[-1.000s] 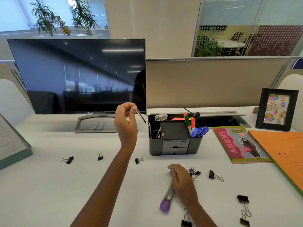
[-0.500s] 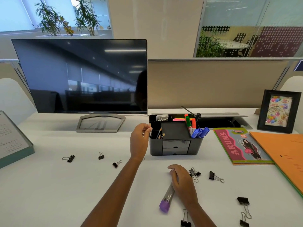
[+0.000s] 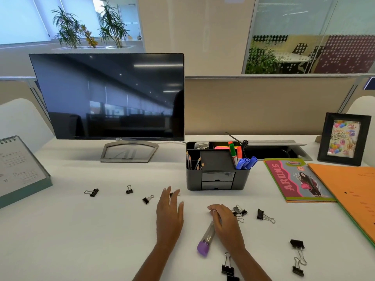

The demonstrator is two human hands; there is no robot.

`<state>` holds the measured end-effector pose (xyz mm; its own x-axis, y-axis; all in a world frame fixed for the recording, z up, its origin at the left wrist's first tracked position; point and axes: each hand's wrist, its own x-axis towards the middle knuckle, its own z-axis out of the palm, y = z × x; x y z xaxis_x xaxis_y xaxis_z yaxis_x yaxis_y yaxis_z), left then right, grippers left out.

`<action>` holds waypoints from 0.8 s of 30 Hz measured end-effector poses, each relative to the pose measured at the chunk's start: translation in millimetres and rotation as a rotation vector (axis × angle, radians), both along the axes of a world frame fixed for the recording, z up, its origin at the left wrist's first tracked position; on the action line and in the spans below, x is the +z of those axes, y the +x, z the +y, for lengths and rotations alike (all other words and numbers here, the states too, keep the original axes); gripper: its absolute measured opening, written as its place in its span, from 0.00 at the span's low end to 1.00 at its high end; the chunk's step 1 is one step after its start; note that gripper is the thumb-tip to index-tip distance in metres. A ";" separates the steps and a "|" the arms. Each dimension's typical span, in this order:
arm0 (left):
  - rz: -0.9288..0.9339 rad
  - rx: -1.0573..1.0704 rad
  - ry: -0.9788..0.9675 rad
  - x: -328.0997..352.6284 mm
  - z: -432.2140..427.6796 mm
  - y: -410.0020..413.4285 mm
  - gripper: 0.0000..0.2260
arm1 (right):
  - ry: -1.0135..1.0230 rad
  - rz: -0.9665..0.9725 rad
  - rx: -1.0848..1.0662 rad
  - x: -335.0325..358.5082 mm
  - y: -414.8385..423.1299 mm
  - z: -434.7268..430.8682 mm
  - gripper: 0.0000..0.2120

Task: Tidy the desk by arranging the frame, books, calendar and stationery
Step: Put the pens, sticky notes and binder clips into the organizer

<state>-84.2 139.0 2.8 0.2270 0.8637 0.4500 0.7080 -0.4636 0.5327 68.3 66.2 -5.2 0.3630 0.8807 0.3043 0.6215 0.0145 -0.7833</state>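
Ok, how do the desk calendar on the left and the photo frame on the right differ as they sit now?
The desk calendar leans back on a teal base, its white page facing up; the photo frame stands nearly upright. The calendar shows grey date grids, the frame a colourful birthday picture inside a black border. The calendar is cut off by the left edge; the frame is fully visible. Both stand on the desk untouched.

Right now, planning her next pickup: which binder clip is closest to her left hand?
The binder clip under the left hand's fingertips, partly hidden; the other clips lie clear of it.

On the white tabletop [image 3: 81, 240], the left hand [image 3: 169, 216] spreads flat over a binder clip [image 3: 174, 194] before the black organizer [image 3: 217, 171], while the right hand [image 3: 226, 224] rests on a purple-capped tube [image 3: 206, 239] among scattered clips.
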 end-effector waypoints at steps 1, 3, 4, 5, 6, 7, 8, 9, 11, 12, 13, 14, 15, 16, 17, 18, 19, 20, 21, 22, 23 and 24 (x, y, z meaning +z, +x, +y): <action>0.088 -0.018 0.007 -5.6 -5.4 -1.1 0.21 | -0.008 -0.019 0.017 -0.7 0.1 -1.3 0.23; 0.204 -0.049 0.000 -12.5 -12.7 -2.5 0.23 | -0.030 -0.041 0.052 0.1 0.2 -4.3 0.20; 0.246 -0.054 -0.011 -14.6 -14.6 -3.6 0.23 | -0.048 -0.041 0.070 0.9 0.2 -5.9 0.18; 0.287 -0.050 -0.020 -15.7 -15.9 -4.8 0.24 | -0.064 -0.039 0.087 2.1 -0.2 -8.0 0.17; 0.329 -0.039 -0.043 -17.0 -17.1 -6.1 0.24 | -0.076 -0.043 0.100 4.0 -1.4 -11.2 0.18; 0.370 -0.029 -0.088 -16.5 -18.7 -7.3 0.25 | -0.080 -0.060 0.108 5.1 -2.9 -15.2 0.19; 0.398 -0.019 -0.122 -17.5 -19.7 -7.9 0.25 | -0.073 -0.095 0.113 5.1 -4.1 -19.7 0.20; 0.425 -0.016 -0.147 -18.3 -19.9 -8.2 0.27 | -0.061 -0.138 0.128 4.4 -5.6 -24.5 0.22; 0.461 0.003 -0.163 -18.4 -20.6 -7.6 0.30 | -0.042 -0.218 0.209 3.3 -7.4 -33.8 0.29; 0.472 0.015 -0.172 -18.1 -20.6 -6.7 0.29 | -0.035 -0.272 0.266 3.2 -6.8 -37.0 0.29; 0.474 0.029 -0.181 -18.5 -20.1 -5.9 0.26 | -0.024 -0.339 0.325 4.1 -5.2 -39.0 0.27; 0.474 0.035 -0.186 -19.5 -19.1 -4.7 0.24 | -0.023 -0.412 0.388 5.9 -3.0 -40.5 0.23; 0.476 0.021 -0.210 -18.1 -19.1 -3.7 0.23 | -0.027 -0.488 0.445 8.2 -1.3 -41.5 0.21; 0.479 0.006 -0.220 -18.1 -19.1 -2.9 0.23 | -0.019 -0.568 0.483 8.4 0.7 -41.2 0.21; 0.462 -0.014 -0.206 -18.1 -19.6 -3.2 0.24 | -0.014 -0.635 0.505 9.1 3.2 -39.9 0.21; 0.438 -0.026 -0.205 -17.2 -19.6 -2.7 0.24 | -0.018 -0.676 0.528 11.2 5.7 -38.3 0.21; 0.410 -0.041 -0.246 -14.1 -20.6 -2.3 0.24 | -0.024 -0.697 0.554 12.7 7.6 -36.7 0.22; 0.412 -0.028 -0.258 -11.1 -21.9 -1.1 0.25 | -0.022 -0.711 0.586 12.9 9.5 -35.3 0.24; 0.428 -0.008 -0.230 -7.9 -22.2 -0.1 0.26 | -0.012 -0.726 0.626 12.2 11.3 -34.2 0.25; 0.446 -0.003 -0.187 -7.9 -22.0 0.7 0.29 | 0.008 -0.736 0.665 10.7 12.4 -33.0 0.25; 0.459 -0.007 -0.174 -7.2 -21.8 0.7 0.33 | 0.025 -0.729 0.703 9.7 12.7 -32.0 0.24; 0.481 0.004 -0.143 -7.6 -21.5 0.5 0.34 | 0.030 -0.700 0.732 9.4 12.4 -31.1 0.23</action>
